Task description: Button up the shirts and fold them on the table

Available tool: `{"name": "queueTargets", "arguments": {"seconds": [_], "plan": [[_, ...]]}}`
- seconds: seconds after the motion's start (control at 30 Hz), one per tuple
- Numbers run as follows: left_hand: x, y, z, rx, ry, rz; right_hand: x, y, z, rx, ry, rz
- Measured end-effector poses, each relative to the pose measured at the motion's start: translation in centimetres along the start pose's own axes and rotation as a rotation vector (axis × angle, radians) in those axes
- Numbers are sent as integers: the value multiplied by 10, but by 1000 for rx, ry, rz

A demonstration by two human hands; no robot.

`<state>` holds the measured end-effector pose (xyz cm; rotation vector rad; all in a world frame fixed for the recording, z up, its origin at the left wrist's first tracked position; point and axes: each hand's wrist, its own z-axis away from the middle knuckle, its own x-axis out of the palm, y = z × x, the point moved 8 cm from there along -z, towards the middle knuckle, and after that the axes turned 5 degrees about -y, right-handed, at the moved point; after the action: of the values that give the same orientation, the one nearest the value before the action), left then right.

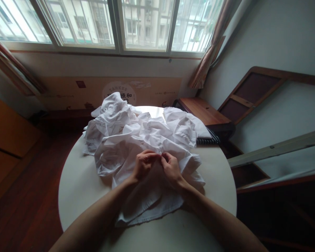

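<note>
A crumpled white shirt (152,192) lies spread over the round table, its hem toward me. My left hand (145,162) pinches the front edge of the shirt near its middle. Right beside it, my right hand (171,168) pinches the same edge, and the fingertips of both hands nearly meet. Whatever small part lies between the fingertips is hidden. More white cloth (112,112) is bunched up at the back left of the table, and another white heap (182,127) sits at the back right.
The white round tabletop (78,189) carries the clothes. A dark striped cloth (208,137) pokes out at its right rim. Behind stand a long printed carton (65,91) under the window and a wooden stand (202,110). A pale rail (278,147) runs along the right.
</note>
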<state>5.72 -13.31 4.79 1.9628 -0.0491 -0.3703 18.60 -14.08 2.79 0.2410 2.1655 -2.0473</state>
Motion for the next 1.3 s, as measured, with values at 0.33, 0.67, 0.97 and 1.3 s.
{"name": "queueTargets", "arguments": {"seconds": [0.33,0.67,0.97,1.3], "plan": [[-2,-12,2,-86,93,-96,4,4,-1,43,-74,-133],[-5,-21,-11,-258,-42,243,-32,-31,5,-148,79,73],[-202,43,31,77,1241,-76,-167,-75,18,-503,606,142],[-54,-25,24,-205,-212,-857,-16,-7,-11,-122,-275,560]]}}
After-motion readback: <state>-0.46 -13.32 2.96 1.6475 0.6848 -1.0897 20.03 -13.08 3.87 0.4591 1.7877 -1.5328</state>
